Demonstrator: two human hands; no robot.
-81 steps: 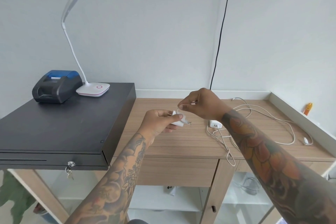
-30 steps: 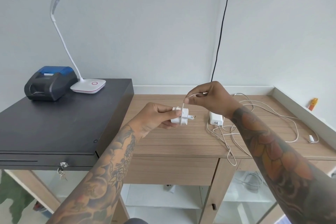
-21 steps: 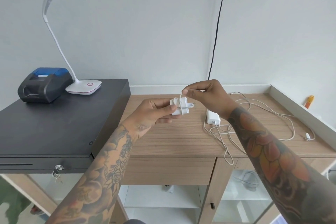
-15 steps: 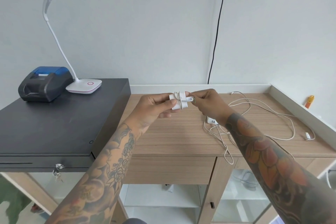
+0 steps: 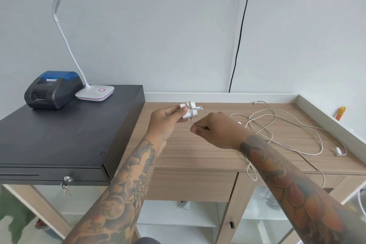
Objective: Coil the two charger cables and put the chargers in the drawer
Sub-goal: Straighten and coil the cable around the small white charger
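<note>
My left hand holds a small white charger in the air above the wooden desk, prongs pointing right. Its thin white cable is looped around the charger body. My right hand pinches that cable just below and to the right of the charger. A second white charger is almost hidden behind my right hand; only a sliver shows. Its long loose cable lies tangled over the right half of the desk and hangs over the front edge. A shut wooden drawer sits under the desk top.
A black cash drawer box with a key stands on the left, carrying a receipt printer and a white desk lamp. A black wire runs down the wall. An orange object lies on the right ledge.
My right hand has dropped from the charger's prongs to below it, pulling the cable down around the body. The left hand keeps holding the charger at about the same place.
</note>
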